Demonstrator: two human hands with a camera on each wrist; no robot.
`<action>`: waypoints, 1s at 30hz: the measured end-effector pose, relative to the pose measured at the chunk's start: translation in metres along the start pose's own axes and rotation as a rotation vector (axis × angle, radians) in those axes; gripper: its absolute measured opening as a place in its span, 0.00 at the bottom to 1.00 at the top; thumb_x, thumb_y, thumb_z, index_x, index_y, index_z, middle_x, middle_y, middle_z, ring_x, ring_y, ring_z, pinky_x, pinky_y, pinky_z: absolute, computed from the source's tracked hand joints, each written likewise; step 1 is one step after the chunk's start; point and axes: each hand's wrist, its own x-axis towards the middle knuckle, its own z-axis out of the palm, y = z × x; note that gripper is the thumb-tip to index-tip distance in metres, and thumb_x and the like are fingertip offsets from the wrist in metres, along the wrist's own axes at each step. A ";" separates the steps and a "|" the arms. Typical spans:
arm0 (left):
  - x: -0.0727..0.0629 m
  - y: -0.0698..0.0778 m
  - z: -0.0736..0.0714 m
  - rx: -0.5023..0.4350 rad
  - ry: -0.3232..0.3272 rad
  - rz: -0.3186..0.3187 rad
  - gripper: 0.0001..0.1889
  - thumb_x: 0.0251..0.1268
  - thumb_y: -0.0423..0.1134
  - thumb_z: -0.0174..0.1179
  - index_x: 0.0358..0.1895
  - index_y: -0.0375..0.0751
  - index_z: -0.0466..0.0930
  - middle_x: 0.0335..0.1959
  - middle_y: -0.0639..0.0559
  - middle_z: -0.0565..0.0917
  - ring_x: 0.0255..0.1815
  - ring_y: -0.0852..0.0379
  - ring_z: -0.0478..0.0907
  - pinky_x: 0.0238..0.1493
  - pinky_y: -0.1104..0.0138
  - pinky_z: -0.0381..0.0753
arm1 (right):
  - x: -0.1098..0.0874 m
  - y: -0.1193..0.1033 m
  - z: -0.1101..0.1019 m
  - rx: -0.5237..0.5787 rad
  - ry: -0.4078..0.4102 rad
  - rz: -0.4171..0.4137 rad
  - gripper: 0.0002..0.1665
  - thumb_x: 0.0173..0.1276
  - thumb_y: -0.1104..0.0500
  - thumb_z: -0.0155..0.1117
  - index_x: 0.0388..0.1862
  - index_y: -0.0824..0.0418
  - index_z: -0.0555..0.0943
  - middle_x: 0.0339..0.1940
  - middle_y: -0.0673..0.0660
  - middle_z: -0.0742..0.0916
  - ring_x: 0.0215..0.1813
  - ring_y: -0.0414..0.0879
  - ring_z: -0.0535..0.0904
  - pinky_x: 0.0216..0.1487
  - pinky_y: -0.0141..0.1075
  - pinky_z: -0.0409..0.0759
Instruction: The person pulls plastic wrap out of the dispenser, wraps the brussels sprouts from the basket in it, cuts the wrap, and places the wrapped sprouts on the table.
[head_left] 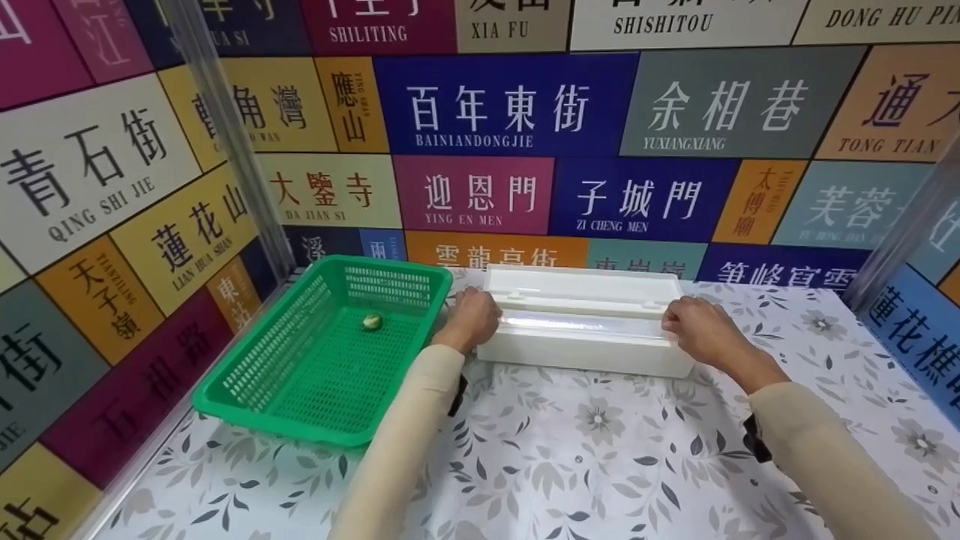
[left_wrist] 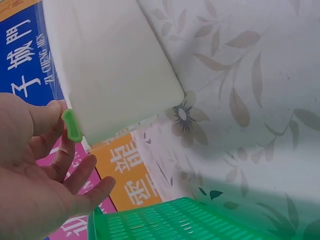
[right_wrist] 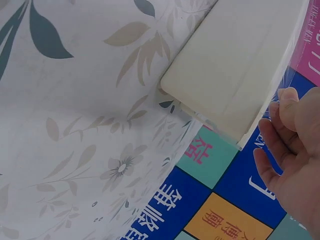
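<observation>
Downward head view, close wrist views, shared white box (head_left: 585,354)

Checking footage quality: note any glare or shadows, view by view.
Head: pale glare streaks the clear film at the white box; left wrist: a soft shadow lies on the patterned cloth beside the green basket; right wrist: soft shading on the cloth near the box.

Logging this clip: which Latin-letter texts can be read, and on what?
On the wall panels:
"SHILITING"
"XIA FU"
"SHISHITOU"
"DONG HU PIN" (cut off)
"BAINIANDONGJIE"
"YUXIANGXIANG"
"TONG TIAN"
"QING SHI JIE"
"LIAN HUA SHAN"
"DA JIAN SI"
"YING EN MEN"
"ZI CHENG MEN"
Other lettering there: too small, blurred or cut off.
White box, green basket: none visible.
</observation>
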 end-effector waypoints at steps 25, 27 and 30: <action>0.009 -0.005 -0.010 -0.382 0.015 -0.036 0.15 0.81 0.39 0.46 0.56 0.33 0.77 0.52 0.43 0.81 0.52 0.50 0.78 0.60 0.58 0.82 | 0.004 0.002 -0.015 0.092 -0.072 0.152 0.07 0.75 0.65 0.55 0.46 0.68 0.77 0.44 0.64 0.80 0.43 0.56 0.75 0.46 0.50 0.77; 0.009 -0.004 -0.010 -0.419 0.024 -0.038 0.14 0.81 0.39 0.47 0.54 0.33 0.77 0.49 0.42 0.82 0.47 0.52 0.79 0.52 0.60 0.84 | 0.004 0.002 -0.014 0.106 -0.075 0.169 0.08 0.76 0.64 0.54 0.47 0.69 0.76 0.45 0.65 0.79 0.43 0.56 0.75 0.45 0.49 0.76; 0.008 -0.005 -0.008 -0.518 0.034 -0.037 0.12 0.80 0.37 0.47 0.52 0.33 0.76 0.43 0.42 0.81 0.36 0.54 0.79 0.35 0.64 0.86 | 0.005 0.002 -0.013 0.149 -0.069 0.191 0.09 0.78 0.63 0.52 0.48 0.69 0.76 0.46 0.66 0.79 0.45 0.57 0.75 0.46 0.49 0.76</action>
